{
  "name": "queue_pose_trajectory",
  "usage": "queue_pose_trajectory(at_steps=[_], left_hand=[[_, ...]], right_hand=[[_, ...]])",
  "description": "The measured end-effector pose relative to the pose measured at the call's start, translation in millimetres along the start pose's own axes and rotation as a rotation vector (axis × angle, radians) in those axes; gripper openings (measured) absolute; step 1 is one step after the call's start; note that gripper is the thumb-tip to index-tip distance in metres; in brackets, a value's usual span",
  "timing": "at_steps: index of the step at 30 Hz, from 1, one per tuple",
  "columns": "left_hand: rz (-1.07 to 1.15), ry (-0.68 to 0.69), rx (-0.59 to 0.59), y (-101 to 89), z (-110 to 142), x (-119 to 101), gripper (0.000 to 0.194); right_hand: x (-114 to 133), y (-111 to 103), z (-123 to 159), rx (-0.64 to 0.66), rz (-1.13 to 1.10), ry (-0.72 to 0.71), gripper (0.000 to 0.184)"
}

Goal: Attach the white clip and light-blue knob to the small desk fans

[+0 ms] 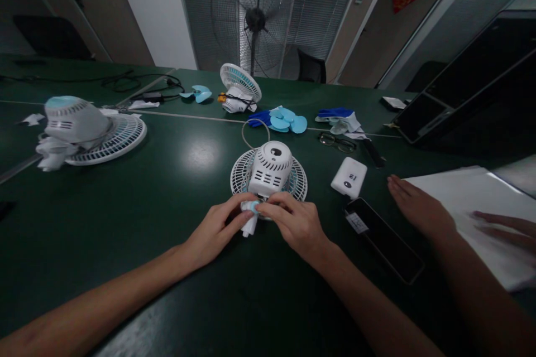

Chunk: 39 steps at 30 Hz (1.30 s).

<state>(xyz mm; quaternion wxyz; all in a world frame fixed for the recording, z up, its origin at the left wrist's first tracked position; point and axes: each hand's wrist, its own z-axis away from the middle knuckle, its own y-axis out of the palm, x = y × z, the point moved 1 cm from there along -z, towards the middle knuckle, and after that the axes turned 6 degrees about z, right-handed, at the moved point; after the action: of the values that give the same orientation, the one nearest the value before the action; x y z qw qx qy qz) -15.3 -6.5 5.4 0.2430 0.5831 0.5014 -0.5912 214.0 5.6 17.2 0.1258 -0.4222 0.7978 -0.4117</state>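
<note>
A small white fan (pixel 270 170) lies face down on its round grille in front of me, its motor housing turned up. At its near edge my left hand (pixel 220 228) pinches a white part with a light blue knob (pixel 250 226), perhaps the fan's clamp. My right hand (pixel 295 220) is closed too, its thumb and fingertips pressed against the same part from the right. My fingers partly cover where this part meets the housing. A thin pale cord (pixel 256 122) loops up behind the fan.
Another face-down fan (pixel 79 122) lies left; a third (pixel 238 89) stands farther back. Blue blades (pixel 288 121), gloves (pixel 341 121), glasses (pixel 337 142), a white power bank (pixel 349 177) and a phone (pixel 383 240) lie around. At right, another person's hands (pixel 421 209) rest on white sheets (pixel 469 184).
</note>
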Motion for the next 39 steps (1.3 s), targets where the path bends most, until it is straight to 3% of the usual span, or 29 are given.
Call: queue_pose_trajectory(at_steps=[4,9,14,17,23,26,28,30,39], left_hand=[[0.013,0.018,0.006,0.8,0,0,0.031],[0.011,0.015,0.017,-0.4,0,1,0.033],[0.032,0.014,0.032,-1.3,-2,0,0.031],[0.041,0.021,0.032,-0.6,-3,-1,0.029],[0.03,0.027,0.019,0.5,-2,2,0.03],[0.025,0.031,0.014,0.2,-2,2,0.03],[0.026,0.026,0.017,0.3,-2,2,0.03],[0.03,0.027,0.021,0.5,-2,1,0.03],[0.046,0.018,0.032,0.2,-3,0,0.03]], right_hand=[[3,0,-2,0.001,0.013,0.01,0.019],[-4,-7,-2,0.074,-0.029,-0.061,0.031],[-6,-5,-2,0.004,-0.037,-0.058,0.025],[2,1,-4,-0.044,-0.077,0.021,0.013],[21,7,-7,-0.058,-0.162,0.298,0.024],[15,0,-6,-0.012,-0.116,0.195,0.011],[8,-6,-4,0.032,-0.068,-0.004,0.021],[0,-9,-2,0.058,-0.024,-0.093,0.029],[5,1,-4,0.003,0.005,0.025,0.017]])
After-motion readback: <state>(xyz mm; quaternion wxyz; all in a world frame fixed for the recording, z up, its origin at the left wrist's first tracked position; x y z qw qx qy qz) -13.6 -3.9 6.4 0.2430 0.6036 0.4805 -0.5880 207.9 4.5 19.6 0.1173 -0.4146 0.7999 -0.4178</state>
